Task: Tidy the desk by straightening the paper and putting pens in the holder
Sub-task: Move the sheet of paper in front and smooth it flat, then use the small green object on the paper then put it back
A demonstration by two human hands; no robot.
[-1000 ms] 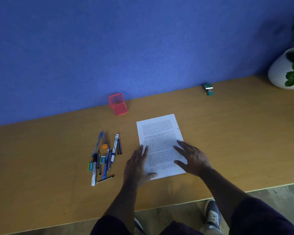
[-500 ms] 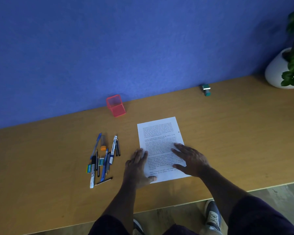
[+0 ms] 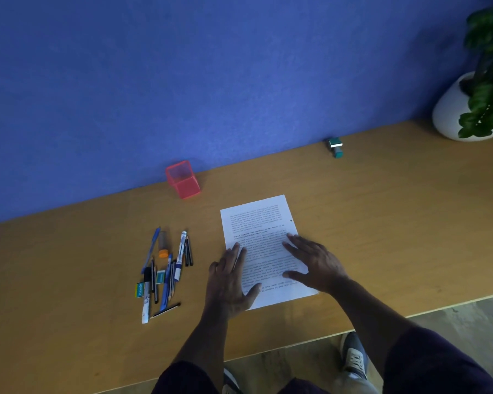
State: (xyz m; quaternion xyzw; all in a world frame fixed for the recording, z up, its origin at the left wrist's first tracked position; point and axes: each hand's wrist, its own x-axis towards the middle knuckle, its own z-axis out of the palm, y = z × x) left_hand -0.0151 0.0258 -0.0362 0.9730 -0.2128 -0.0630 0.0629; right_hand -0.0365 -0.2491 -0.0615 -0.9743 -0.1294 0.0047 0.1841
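A printed white paper sheet [image 3: 258, 223] lies on the wooden desk [image 3: 382, 223], its long side running away from me and tilted slightly. My left hand [image 3: 229, 280] rests flat on the sheet's left edge with fingers straight. My right hand [image 3: 313, 263] presses flat on the sheet's right half, fingers spread. Left of the paper lies a loose cluster of several pens and pencils [image 3: 165, 271] with two small erasers. An empty pink mesh pen holder [image 3: 182, 180] stands upright by the blue wall, beyond the pens.
A small teal stamp [image 3: 335, 147] sits by the wall to the right. A white pot with a green plant [image 3: 464, 109] stands at the far right corner. The desk's front edge runs just below my forearms, with floor and shoes beneath.
The paper has turned slightly under my hands, and both hands have shifted a little along it. The pens and holder have not moved.
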